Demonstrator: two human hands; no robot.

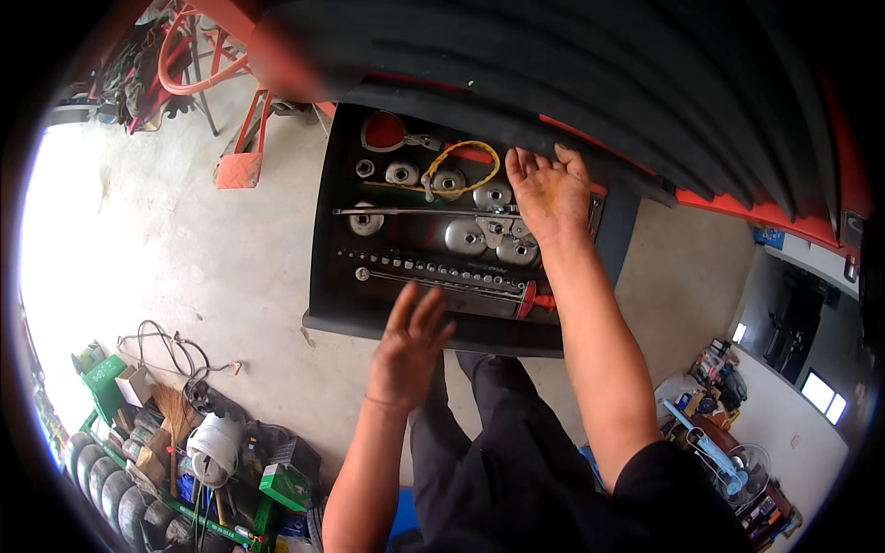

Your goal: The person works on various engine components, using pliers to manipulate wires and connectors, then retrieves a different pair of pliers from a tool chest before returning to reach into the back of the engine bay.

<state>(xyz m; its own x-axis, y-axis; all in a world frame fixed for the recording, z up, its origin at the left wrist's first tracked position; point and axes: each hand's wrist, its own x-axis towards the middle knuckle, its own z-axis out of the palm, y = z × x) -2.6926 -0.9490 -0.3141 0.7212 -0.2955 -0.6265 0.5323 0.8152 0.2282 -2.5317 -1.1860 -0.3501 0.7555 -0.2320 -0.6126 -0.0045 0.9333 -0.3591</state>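
An open black tool drawer (pixel 406 327) is pulled out in front of me. My left hand (pixel 406 346) hovers over its near edge, slightly blurred, fingers apart and holding nothing. Toward the back right, my right hand (pixel 551 189) is palm up with loosely bent fingers and nothing in them. Beside it lie several silver cup-shaped filter wrenches (pixel 466 237) and a yellow cord loop (pixel 475 145). A long metal bar (pixel 415 213) runs across the middle, its right end near my right wrist. Closer to me are a row of sockets (pixel 442 268) and a beam torque wrench (pixel 442 282) with a red end.
The black ribbed top of a red tool cabinet (pixel 590 64) overhangs the drawer's back. A red metal stand (pixel 241 166) is at upper left. A broom (pixel 175 415), a white helmet-like item (pixel 214 447) and boxes crowd the lower left. A light-blue fan (pixel 719 461) stands lower right.
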